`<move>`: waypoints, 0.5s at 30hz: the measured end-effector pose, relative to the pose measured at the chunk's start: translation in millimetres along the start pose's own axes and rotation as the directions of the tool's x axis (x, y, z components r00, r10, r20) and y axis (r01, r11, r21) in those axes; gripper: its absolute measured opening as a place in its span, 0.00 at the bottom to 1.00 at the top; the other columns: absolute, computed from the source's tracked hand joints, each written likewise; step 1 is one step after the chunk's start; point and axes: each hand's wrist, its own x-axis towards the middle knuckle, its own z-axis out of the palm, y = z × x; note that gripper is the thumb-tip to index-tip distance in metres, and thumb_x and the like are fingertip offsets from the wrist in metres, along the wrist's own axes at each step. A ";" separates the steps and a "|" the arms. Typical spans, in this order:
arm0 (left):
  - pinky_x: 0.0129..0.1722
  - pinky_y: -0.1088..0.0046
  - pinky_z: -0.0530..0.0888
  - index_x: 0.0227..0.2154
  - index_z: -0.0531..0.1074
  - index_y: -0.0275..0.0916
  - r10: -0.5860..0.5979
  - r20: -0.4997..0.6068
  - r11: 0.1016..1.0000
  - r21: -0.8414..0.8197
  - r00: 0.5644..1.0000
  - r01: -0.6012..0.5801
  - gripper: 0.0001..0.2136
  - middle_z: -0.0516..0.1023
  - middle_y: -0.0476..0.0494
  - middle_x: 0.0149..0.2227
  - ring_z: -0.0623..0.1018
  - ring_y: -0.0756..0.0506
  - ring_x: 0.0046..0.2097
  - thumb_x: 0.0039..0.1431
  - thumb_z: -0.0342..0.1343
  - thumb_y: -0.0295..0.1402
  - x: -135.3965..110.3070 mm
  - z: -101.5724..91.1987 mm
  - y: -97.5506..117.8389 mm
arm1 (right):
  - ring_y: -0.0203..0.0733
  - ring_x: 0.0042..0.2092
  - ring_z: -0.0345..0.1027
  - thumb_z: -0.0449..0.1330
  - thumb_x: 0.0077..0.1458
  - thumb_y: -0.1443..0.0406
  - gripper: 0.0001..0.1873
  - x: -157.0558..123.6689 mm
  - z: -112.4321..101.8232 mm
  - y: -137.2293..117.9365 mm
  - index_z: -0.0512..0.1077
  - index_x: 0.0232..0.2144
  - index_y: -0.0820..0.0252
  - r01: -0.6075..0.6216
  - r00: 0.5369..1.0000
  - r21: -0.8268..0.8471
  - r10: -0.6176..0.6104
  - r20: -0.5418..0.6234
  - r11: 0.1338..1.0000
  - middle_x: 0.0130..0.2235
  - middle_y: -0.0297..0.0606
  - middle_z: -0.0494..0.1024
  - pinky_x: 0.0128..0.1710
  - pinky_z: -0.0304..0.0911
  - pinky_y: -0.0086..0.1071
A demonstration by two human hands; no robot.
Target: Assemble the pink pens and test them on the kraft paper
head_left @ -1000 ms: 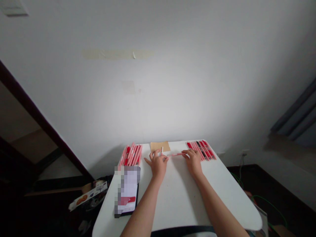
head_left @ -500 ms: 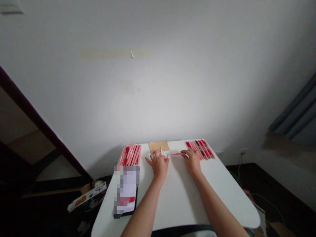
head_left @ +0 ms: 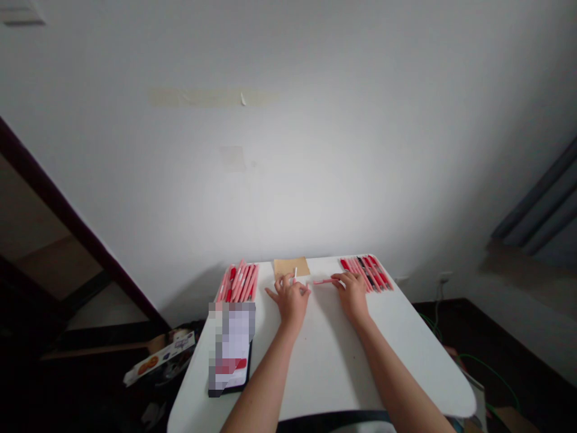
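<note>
My left hand [head_left: 291, 299] is over the far middle of the white table, thumb and index finger pinched on a small pink piece [head_left: 307, 289] that looks like a pen part. A short white-and-pink stick [head_left: 296, 272] pokes up by its other fingers; whether they grip it is unclear. To the right, the fingertips of my right hand [head_left: 351, 294] close on one end of a slim pink pen [head_left: 322, 281], which lies level and points left toward my left hand. A gap separates the pen from the pink piece.
Pink and red pens [head_left: 238, 282] lie in a row at the far left. Another row of pink, red and black pens [head_left: 373, 273] lies far right. A tan paper [head_left: 288, 265] is at the table's back edge against the wall [head_left: 288, 150]. A phone [head_left: 234, 349] lies front left.
Both hands stay nearly in place, holding the same things. The view has shifted only very slightly.
</note>
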 end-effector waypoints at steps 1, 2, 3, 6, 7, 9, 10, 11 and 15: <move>0.59 0.32 0.47 0.29 0.78 0.47 0.007 -0.007 1.000 -0.008 1.000 -0.007 0.04 0.71 0.47 0.53 0.62 0.37 0.59 0.50 0.62 0.37 0.0 -0.3 0.0 | 0.51 0.45 0.60 0.54 0.59 0.62 0.13 0.1 -0.6 -0.6 0.78 0.36 0.53 0.001 1.000 -0.002 -0.001 0.002 1.000 0.37 0.42 0.78 0.44 0.53 0.42; 0.59 0.33 0.47 0.30 0.78 0.48 0.018 -0.011 1.000 -0.016 1.000 -0.018 0.04 0.71 0.47 0.53 0.62 0.37 0.59 0.50 0.62 0.37 -0.1 -0.6 0.1 | 0.51 0.45 0.60 0.53 0.59 0.62 0.13 0.1 -1.2 -1.4 0.78 0.36 0.53 0.004 1.000 -0.005 -0.004 0.003 1.000 0.37 0.42 0.78 0.44 0.53 0.42; 0.59 0.33 0.47 0.32 0.78 0.49 0.031 -0.011 0.999 -0.022 0.999 -0.031 0.05 0.70 0.47 0.54 0.62 0.38 0.59 0.49 0.63 0.36 -0.1 -0.8 0.3 | 0.50 0.45 0.60 0.53 0.59 0.63 0.13 0.2 -1.7 -2.2 0.78 0.36 0.53 0.006 1.000 -0.009 -0.006 0.004 1.000 0.37 0.42 0.78 0.44 0.53 0.43; 0.60 0.32 0.46 0.32 0.78 0.52 0.065 0.013 0.997 -0.033 0.998 -0.065 0.07 0.69 0.49 0.55 0.61 0.38 0.60 0.48 0.64 0.36 -0.3 -0.8 0.9 | 0.50 0.45 0.59 0.53 0.60 0.63 0.13 0.3 -2.8 -4.8 0.78 0.36 0.53 0.018 1.000 -0.020 -0.018 0.001 1.000 0.37 0.41 0.78 0.45 0.52 0.43; 0.60 0.32 0.45 0.32 0.78 0.52 0.068 0.023 0.997 -0.033 0.997 -0.068 0.07 0.69 0.50 0.56 0.60 0.37 0.60 0.47 0.64 0.36 -0.3 -0.7 1.1 | 0.50 0.45 0.59 0.52 0.60 0.63 0.13 0.4 -3.1 -5.6 0.78 0.36 0.53 0.022 1.000 -0.022 -0.022 0.000 1.000 0.37 0.41 0.78 0.45 0.52 0.43; 0.60 0.33 0.44 0.33 0.79 0.54 0.065 0.041 0.998 -0.029 0.997 -0.064 0.08 0.68 0.50 0.57 0.59 0.37 0.61 0.47 0.65 0.36 -0.2 -0.2 1.3 | 0.50 0.45 0.59 0.52 0.61 0.62 0.14 0.7 -3.6 -7.0 0.78 0.36 0.53 0.029 1.000 -0.026 -0.029 -0.001 0.999 0.38 0.41 0.78 0.45 0.52 0.43; 0.60 0.33 0.44 0.33 0.79 0.54 0.062 0.046 0.998 -0.026 0.997 -0.061 0.08 0.68 0.50 0.57 0.59 0.37 0.61 0.46 0.65 0.36 -0.1 0.1 1.4 | 0.50 0.45 0.59 0.51 0.61 0.62 0.14 0.8 -3.9 -7.6 0.78 0.36 0.53 0.032 0.999 -0.030 -0.032 0.000 0.999 0.38 0.41 0.78 0.45 0.52 0.43; 0.60 0.33 0.44 0.33 0.79 0.54 0.059 0.049 0.998 -0.025 0.997 -0.058 0.08 0.68 0.50 0.57 0.59 0.37 0.61 0.47 0.65 0.36 0.1 0.4 1.4 | 0.50 0.45 0.59 0.51 0.61 0.61 0.14 0.9 -4.3 -8.1 0.78 0.36 0.53 0.034 0.999 -0.036 -0.034 0.000 0.999 0.38 0.41 0.78 0.45 0.52 0.43; 0.60 0.32 0.43 0.32 0.79 0.53 0.063 0.064 0.998 -0.026 0.996 -0.061 0.07 0.67 0.50 0.58 0.59 0.36 0.61 0.48 0.64 0.37 0.8 0.3 1.9 | 0.50 0.46 0.59 0.52 0.61 0.61 0.14 1.1 -6.1 -9.8 0.78 0.36 0.52 0.045 0.999 -0.062 -0.045 0.009 0.997 0.39 0.41 0.78 0.45 0.51 0.43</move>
